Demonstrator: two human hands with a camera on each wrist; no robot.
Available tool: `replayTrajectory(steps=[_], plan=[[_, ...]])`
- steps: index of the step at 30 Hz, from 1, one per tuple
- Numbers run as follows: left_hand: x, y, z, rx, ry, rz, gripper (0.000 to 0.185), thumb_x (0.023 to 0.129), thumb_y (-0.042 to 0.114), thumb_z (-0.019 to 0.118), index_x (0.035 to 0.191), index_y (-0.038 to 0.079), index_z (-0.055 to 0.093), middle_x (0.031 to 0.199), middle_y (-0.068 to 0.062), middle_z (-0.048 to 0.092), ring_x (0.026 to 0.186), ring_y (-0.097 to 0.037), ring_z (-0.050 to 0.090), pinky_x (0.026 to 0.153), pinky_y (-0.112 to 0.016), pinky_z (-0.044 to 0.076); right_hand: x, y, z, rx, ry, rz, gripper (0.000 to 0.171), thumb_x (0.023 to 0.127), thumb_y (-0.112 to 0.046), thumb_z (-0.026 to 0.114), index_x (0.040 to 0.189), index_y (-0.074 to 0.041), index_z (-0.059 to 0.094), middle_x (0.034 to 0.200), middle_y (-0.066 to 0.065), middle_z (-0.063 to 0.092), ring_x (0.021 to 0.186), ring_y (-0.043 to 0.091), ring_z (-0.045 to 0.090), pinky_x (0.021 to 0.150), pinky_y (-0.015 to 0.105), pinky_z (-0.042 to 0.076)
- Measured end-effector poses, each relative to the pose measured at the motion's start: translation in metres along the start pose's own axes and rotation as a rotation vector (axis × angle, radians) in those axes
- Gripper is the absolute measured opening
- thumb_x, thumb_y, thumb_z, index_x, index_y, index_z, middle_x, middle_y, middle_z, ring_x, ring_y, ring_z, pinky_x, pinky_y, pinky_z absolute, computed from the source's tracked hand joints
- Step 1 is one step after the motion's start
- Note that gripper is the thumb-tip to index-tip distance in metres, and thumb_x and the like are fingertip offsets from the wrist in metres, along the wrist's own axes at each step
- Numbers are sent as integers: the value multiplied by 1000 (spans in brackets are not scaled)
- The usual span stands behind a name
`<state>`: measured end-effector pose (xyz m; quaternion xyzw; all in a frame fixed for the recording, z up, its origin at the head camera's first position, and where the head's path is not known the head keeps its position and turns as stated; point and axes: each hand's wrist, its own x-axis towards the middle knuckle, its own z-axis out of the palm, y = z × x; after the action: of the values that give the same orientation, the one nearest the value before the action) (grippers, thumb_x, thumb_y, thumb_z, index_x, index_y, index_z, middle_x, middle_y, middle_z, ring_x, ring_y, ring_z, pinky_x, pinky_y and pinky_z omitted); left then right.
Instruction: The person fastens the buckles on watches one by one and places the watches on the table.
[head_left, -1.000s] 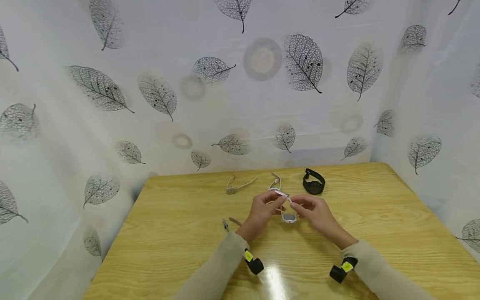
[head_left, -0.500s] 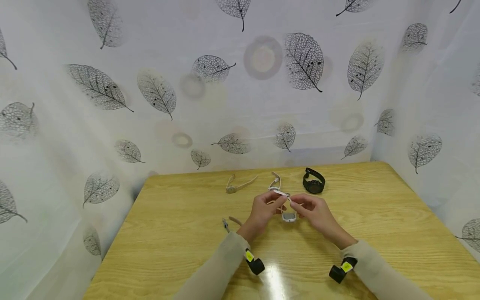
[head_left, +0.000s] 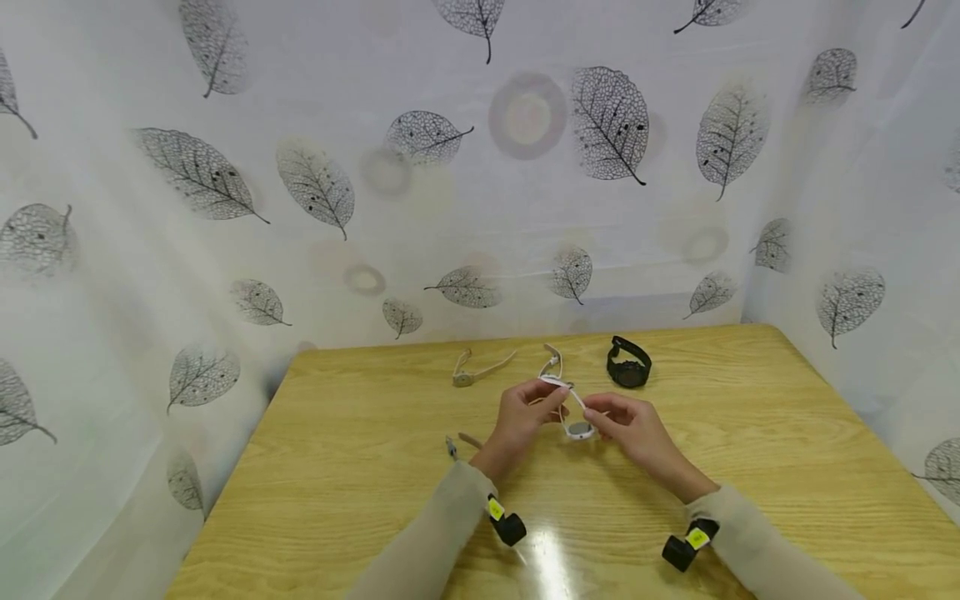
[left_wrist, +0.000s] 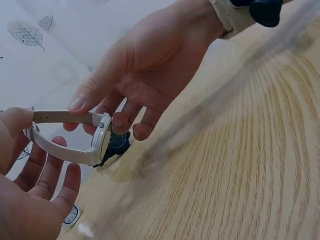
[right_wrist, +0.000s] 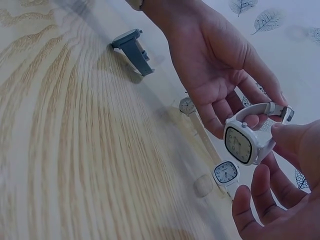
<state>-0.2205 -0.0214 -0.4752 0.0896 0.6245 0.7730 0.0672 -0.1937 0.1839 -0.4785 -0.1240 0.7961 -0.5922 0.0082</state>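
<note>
While both hands (head_left: pixel 525 414) (head_left: pixel 628 425) pinched the white watch's (head_left: pixel 578 429) strap ends above the table (head_left: pixel 337 467), buckling seemed underway; threading the tip needed steady alignment.

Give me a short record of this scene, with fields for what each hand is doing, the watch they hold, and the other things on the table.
left hand: pinches one end of the strap
right hand: holds the strap beside the case
held watch: white watch, rounded square dial, raised off the table
surface: wooden table
behind the hands: black watch, beige watch, second white watch
near left forearm: grey watch
</note>
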Motion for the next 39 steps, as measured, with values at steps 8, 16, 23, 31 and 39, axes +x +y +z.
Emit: replayTrajectory(steps=[8,16,23,31,39], plan=[[-5,2,4,80,-23,-11,19,96,18,76,106,2,76,101,-4,74,83,-17,69,76,-33,62,0,-1,3,-1,14,8,35,100,-26,70,127,-4,71,116,16,72,87,14,69,73,37,61],[-4,2,5,78,-4,-2,19,96,19,75,106,3,77,99,-5,74,86,-24,70,76,-32,62,0,-5,3,9,9,2,35,101,-26,69,128,-4,70,119,16,71,89,20,69,73,38,60],[-1,4,12,57,13,25,16,94,17,78,102,3,78,95,-10,74,77,-17,68,74,-30,61,4,-4,-3,-21,-18,-25,35,102,-24,67,130,-4,68,116,16,72,88,32,69,73,39,60],[7,3,17,186,24,129,8,93,22,79,96,15,80,83,-14,72,69,-24,67,62,-32,59,23,-20,-29,-124,-42,-152,34,104,-25,65,135,-11,66,111,15,70,84,27,68,71,40,60],[10,0,17,291,50,175,11,93,22,80,98,13,80,85,-3,74,74,-28,71,63,-36,62,45,-50,-37,-275,-151,-251,29,102,-23,67,129,-13,71,110,11,71,73,14,64,63,33,54]])
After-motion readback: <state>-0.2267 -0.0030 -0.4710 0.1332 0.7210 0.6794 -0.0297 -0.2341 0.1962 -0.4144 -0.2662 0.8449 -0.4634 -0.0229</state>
